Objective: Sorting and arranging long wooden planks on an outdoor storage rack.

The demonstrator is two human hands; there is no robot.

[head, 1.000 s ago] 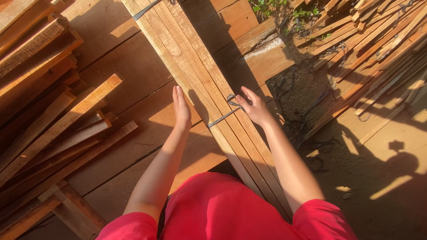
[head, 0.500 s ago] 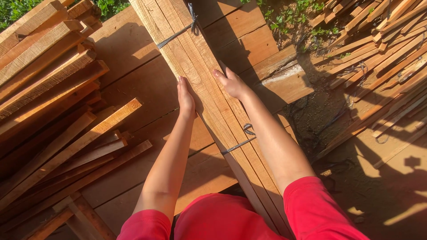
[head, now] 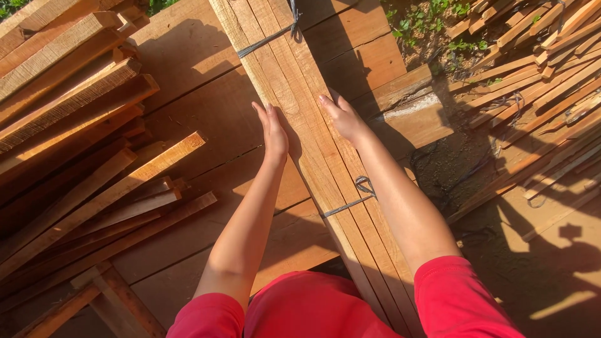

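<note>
Over wide planks [head: 206, 94], your left hand [head: 273, 133] and right hand [head: 343, 117] press flat, fingers extended, flanking the wire-bound slat bundle [head: 294, 94] to steady it.

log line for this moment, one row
left hand: flat on plank bundle | right hand: flat on bundle's right edge | wire ties: on | loose slats: left

One head-worn camera, looking steeply down and forward from close above the arms; timber bundle [head: 313, 125] runs near to far, far end probably cropped.
</note>
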